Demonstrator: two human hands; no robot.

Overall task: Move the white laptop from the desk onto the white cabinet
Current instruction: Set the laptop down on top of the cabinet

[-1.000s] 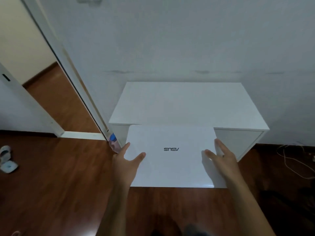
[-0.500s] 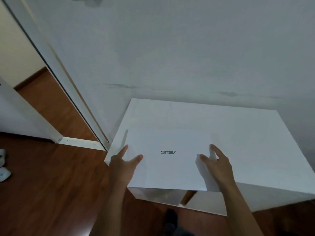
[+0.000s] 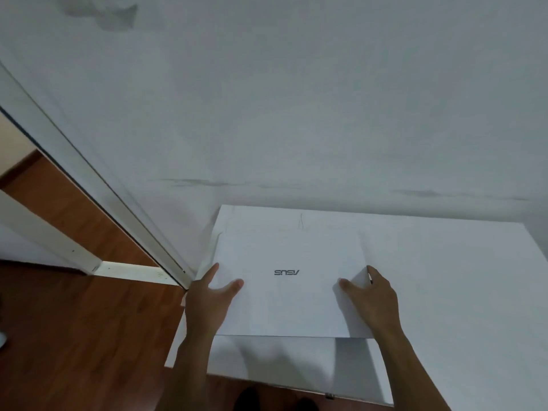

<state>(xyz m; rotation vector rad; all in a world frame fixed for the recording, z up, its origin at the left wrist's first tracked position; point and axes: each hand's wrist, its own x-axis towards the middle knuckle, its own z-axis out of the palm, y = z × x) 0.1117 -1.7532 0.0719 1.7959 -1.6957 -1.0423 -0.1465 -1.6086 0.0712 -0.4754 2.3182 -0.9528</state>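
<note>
The closed white laptop, its ASUS logo upside down to me, lies flat over the top of the white cabinet, near the cabinet's left side. My left hand grips its left edge, thumb on the lid. My right hand grips its right edge the same way. I cannot tell whether the laptop rests on the cabinet top or hovers just above it; a shadow shows under its near edge.
A white wall rises directly behind the cabinet. A white door frame runs diagonally on the left, with brown wooden floor beyond and below it. The cabinet's bare top extends to the right of the laptop.
The laptop has travelled forward from in front of the cabinet to over its top, both hands still holding its sides. I have stepped closer, and the cabinet fills more of the view.
</note>
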